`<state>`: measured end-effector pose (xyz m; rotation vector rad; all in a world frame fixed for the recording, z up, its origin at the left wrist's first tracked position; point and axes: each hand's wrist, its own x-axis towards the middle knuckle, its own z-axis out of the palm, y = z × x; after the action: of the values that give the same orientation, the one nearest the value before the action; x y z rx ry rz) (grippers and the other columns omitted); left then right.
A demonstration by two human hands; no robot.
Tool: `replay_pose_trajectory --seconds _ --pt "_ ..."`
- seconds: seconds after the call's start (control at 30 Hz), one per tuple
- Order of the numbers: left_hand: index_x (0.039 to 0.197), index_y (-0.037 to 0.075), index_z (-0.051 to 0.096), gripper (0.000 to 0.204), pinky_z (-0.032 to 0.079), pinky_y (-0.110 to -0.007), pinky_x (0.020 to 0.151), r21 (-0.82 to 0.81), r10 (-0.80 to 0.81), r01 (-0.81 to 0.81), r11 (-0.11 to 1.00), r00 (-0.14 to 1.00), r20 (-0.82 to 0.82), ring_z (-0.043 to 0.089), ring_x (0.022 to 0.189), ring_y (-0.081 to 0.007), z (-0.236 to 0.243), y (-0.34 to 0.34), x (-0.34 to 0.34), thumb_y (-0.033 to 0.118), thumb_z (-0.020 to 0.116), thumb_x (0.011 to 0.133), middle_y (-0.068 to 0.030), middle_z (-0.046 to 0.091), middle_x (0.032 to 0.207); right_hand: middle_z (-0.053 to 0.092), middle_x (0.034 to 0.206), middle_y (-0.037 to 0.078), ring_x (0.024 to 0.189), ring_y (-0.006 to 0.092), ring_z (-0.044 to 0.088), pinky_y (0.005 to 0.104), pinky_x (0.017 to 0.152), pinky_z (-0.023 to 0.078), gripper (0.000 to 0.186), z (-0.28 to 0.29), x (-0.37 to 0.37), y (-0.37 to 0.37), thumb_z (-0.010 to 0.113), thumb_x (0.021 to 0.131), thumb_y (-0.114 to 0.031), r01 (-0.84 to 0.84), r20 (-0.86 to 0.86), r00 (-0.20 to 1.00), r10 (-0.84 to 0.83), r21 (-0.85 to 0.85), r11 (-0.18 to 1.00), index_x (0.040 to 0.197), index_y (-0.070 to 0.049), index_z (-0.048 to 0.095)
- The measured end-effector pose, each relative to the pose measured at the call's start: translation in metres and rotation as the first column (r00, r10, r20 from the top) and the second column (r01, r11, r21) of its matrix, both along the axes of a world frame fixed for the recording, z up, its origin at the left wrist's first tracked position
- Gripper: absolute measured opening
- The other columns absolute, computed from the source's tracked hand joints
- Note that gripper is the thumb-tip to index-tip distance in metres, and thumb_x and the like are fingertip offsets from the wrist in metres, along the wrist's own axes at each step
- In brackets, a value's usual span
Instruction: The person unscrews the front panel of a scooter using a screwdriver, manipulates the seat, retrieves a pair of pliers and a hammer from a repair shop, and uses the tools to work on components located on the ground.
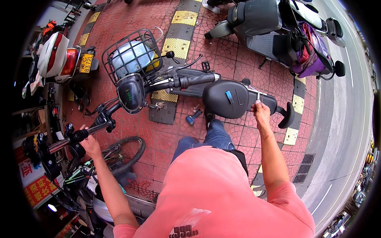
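Observation:
My right hand (261, 112) is closed on a slim pale metal tool (258, 96) over the rear of a small electric scooter, just behind its black seat (223, 106). On the seat lie a blue object (229, 97), like a hex key holder, and an L-shaped hex key (239, 97). My left hand (92, 146) reaches out to the left and is closed round a shiny bar (95, 129) with black clamps; most of its fingers are hidden. The scooter's dark display (131, 93) and black handlebar grip (198, 79) lie between my hands, farther away.
A blue cordless drill (193, 118) lies on the red tiles beside my leg. Small metal parts (160, 105) rest on a black ramp. A black wire basket (131, 55) holds a pale bag. A bicycle wheel (137, 155) and parked scooters (258, 20) stand around; a road (337, 103) runs at right.

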<state>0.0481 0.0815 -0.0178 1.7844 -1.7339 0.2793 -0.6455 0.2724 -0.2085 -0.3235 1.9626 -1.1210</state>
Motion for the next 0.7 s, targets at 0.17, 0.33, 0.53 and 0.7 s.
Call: replay_pose_trajectory --seconds 0.17,0.33,0.53,0.7 --pt "0.096 0.003 0.068 0.031 0.045 -0.047 0.093 -0.087 0.031 0.01 0.996 0.89 0.455 0.058 0.097 -0.039 -0.041 -0.019 -0.001 0.025 0.048 0.103 -0.016 0.067 0.095 0.072 0.079 0.005 0.065 0.0098 0.056 0.028 0.062 0.045 0.032 -0.017 0.063 0.084 0.06 0.098 -0.027 -0.016 -0.072 0.997 0.023 0.099 0.995 0.099 0.002 0.073" --pt "0.098 0.008 0.068 0.032 0.045 -0.046 0.088 -0.238 -0.047 0.145 0.96 0.926 0.374 0.058 0.096 -0.0363 -0.035 -0.027 -0.024 0.03 0.046 0.106 -0.0123 0.067 0.098 0.075 0.085 0.018 0.082 0.031 0.07 0.0428 0.077 0.053 0.038 -0.019 0.146 0.161 0.062 0.095 -0.035 -0.39 -0.017 0.901 0.433 0.408 0.826 0.102 0.001 0.074" --pt "0.098 0.015 0.071 0.033 0.049 -0.048 0.084 -0.208 0.008 0.051 0.977 0.962 0.274 0.059 0.103 -0.0315 -0.032 -0.018 -0.023 0.04 0.05 0.103 -0.002 0.066 0.104 0.077 0.087 0.015 0.091 0.0321 0.073 0.0427 0.082 0.055 0.036 -0.008 0.197 0.208 0.06 0.094 -0.034 -0.585 -0.135 0.661 0.739 0.524 0.619 0.101 -0.002 0.076" --pt "0.101 0.019 0.071 0.028 0.05 -0.048 0.082 -0.213 0.01 0.047 0.976 0.966 0.257 0.059 0.104 -0.0292 -0.029 -0.012 -0.031 0.039 0.052 0.102 0.0006 0.066 0.104 0.078 0.088 0.012 0.089 0.0291 0.074 0.0399 0.083 0.055 0.035 0.011 0.201 0.231 0.054 0.094 -0.029 -0.521 -0.122 0.744 0.657 0.509 0.685 0.102 -0.003 0.076"
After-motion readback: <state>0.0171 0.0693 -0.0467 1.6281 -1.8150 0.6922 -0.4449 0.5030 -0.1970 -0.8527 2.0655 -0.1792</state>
